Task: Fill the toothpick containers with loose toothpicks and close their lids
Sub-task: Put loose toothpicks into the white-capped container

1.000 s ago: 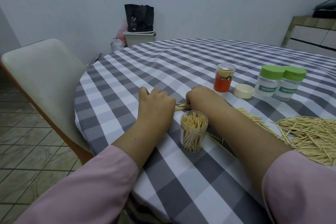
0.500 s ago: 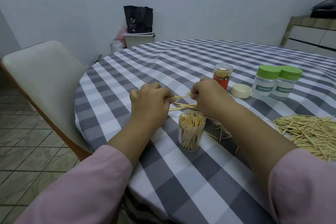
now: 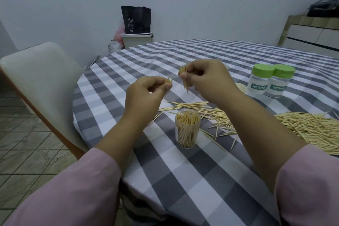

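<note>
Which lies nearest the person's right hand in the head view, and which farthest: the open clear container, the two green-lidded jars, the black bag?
1. Open clear container, just below the right hand.
2. Green-lidded jars, to its right.
3. Black bag, by the far wall.

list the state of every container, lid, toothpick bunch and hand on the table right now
clear container: upright, lid off, nearly full of toothpicks
two green-lidded jars: upright, closed, side by side
cream lid: loose on the tablecloth, partly hidden behind the right arm
loose toothpicks: piled and scattered on the cloth
left hand: raised, pinching a small bunch of toothpicks
right hand: raised, pinching another bunch, tips pointing down
</note>
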